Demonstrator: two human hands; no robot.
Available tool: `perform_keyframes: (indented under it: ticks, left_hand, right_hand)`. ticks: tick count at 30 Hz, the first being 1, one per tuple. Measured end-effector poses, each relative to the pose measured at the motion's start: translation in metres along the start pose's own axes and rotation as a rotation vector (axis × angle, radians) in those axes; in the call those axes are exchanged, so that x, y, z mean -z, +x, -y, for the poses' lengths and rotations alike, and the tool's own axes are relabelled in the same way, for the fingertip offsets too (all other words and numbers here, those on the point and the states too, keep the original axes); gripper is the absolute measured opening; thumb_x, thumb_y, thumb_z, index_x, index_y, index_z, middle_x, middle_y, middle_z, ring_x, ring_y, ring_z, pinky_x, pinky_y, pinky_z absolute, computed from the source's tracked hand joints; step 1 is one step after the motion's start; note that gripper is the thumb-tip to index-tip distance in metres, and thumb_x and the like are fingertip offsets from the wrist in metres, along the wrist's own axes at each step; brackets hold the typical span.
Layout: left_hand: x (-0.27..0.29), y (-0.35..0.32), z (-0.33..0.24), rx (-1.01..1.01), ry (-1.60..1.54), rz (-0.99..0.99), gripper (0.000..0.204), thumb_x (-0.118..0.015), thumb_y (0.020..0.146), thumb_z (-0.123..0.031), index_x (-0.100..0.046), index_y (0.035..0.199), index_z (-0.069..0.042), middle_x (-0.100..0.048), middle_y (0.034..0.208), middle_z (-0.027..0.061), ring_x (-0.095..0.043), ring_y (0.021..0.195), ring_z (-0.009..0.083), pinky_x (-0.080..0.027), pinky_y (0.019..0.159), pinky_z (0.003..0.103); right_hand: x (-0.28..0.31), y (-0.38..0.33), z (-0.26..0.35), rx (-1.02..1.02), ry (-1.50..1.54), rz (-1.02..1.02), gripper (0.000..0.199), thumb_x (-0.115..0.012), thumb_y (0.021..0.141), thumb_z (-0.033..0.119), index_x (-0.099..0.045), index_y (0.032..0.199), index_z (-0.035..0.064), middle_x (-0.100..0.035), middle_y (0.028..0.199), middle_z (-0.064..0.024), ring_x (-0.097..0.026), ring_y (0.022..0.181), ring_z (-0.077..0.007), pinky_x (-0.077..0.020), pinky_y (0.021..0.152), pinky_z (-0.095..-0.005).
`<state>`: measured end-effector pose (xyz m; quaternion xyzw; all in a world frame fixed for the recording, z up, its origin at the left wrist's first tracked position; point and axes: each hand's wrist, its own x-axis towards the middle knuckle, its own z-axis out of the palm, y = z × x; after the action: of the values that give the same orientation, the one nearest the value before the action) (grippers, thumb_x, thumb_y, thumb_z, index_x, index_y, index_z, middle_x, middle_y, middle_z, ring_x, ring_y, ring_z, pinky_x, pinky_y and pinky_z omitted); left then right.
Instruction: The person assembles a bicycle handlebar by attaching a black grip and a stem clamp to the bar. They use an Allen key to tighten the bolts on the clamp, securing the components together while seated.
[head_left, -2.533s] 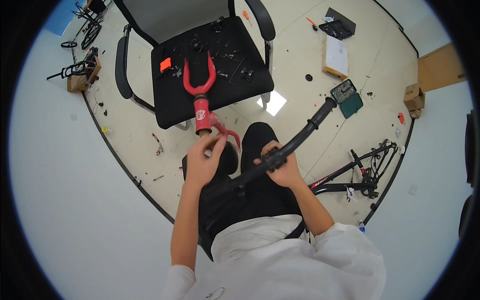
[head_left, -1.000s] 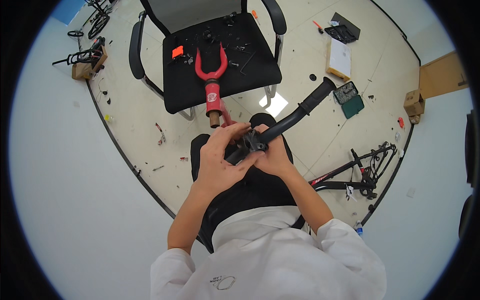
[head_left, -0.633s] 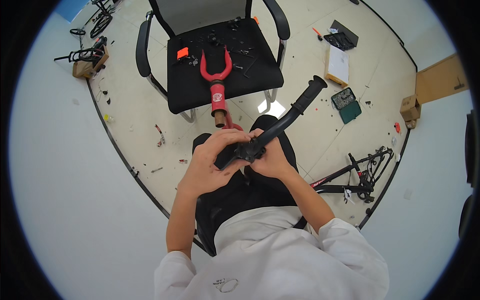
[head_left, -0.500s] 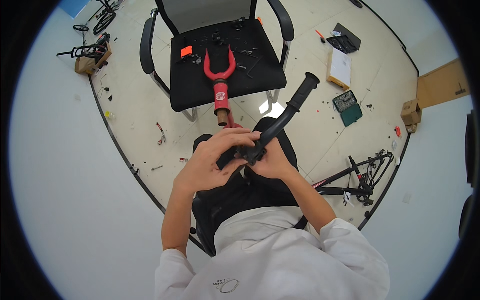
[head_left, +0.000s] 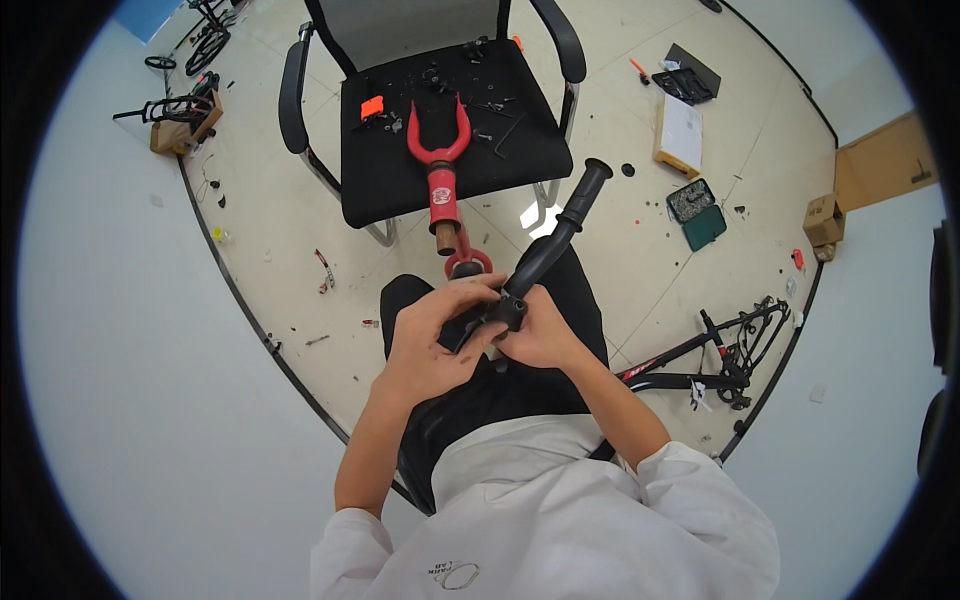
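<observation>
I am seated with a black handlebar [head_left: 553, 245] held over my lap, its rubber grip end pointing up and to the right. My right hand [head_left: 535, 338] grips the bar from below near its middle clamp. My left hand [head_left: 432, 338] wraps the near end of the bar, fingers curled over the clamp. A red bicycle fork [head_left: 440, 170] leans from my knees onto the seat of a black office chair [head_left: 385, 185], its two legs pointing away from me.
Small black bolts, tools and an orange tag lie on the chair seat. On the floor to the right are a green parts box [head_left: 697, 212], a white box [head_left: 683, 132], a black tool case [head_left: 688, 80], a black bike frame [head_left: 705, 360] and cardboard boxes [head_left: 823, 222].
My left hand left the red fork and came onto the handlebar beside my right hand. The bar's grip end swung upward, and the view shifted so the chair sits closer to centre.
</observation>
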<state>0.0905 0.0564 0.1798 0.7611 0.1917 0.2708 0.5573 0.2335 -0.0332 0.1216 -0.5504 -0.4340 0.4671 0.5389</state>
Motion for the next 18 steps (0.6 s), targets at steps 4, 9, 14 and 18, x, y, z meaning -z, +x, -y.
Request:
perform_keyframes:
  ticks: [4,9,14,18]
  left_hand:
    - [-0.002,0.003,-0.01,0.017,0.003,-0.053,0.036,-0.074,0.074,0.007,-0.064,0.109,0.002,-0.069,0.106,0.0141,-0.068,0.1,0.0223,-0.054,0.088,0.031]
    - [0.003,-0.004,0.001,-0.002,0.137,-0.008,0.035,-0.075,0.074,0.005,-0.066,0.108,0.003,-0.068,0.106,0.0136,-0.067,0.096,0.0197,-0.052,0.085,0.029]
    - [-0.002,-0.01,-0.003,0.022,0.178,-0.024,0.031,-0.071,0.08,0.001,-0.065,0.111,0.004,-0.068,0.106,0.0117,-0.066,0.096,0.0187,-0.051,0.086,0.029]
    - [-0.004,-0.022,0.01,0.347,-0.242,-0.055,0.028,-0.059,0.093,-0.003,-0.059,0.12,0.004,-0.067,0.107,0.0094,-0.064,0.099,0.0159,-0.05,0.089,0.03]
  right_hand:
    - [0.011,-0.008,0.001,0.101,0.005,0.068,0.045,-0.071,0.073,0.006,-0.057,0.115,-0.0018,-0.062,0.103,-0.0105,-0.058,0.095,-0.0174,-0.0456,0.084,-0.0315]
    - [0.014,-0.01,0.003,0.128,0.324,0.107,0.046,-0.061,0.087,0.028,-0.051,0.119,-0.0045,-0.056,0.104,-0.0069,-0.05,0.104,-0.0164,-0.04,0.091,-0.0315]
    - [0.016,-0.004,-0.003,-0.103,0.321,0.017,0.037,-0.052,0.088,0.031,-0.058,0.101,-0.0028,-0.057,0.09,-0.0032,-0.052,0.087,-0.0124,-0.0405,0.08,-0.0271]
    - [0.028,0.001,-0.002,-0.029,0.339,0.012,0.046,-0.053,0.084,0.043,-0.061,0.092,-0.0015,-0.059,0.087,-0.0034,-0.054,0.082,-0.0113,-0.0411,0.075,-0.0245]
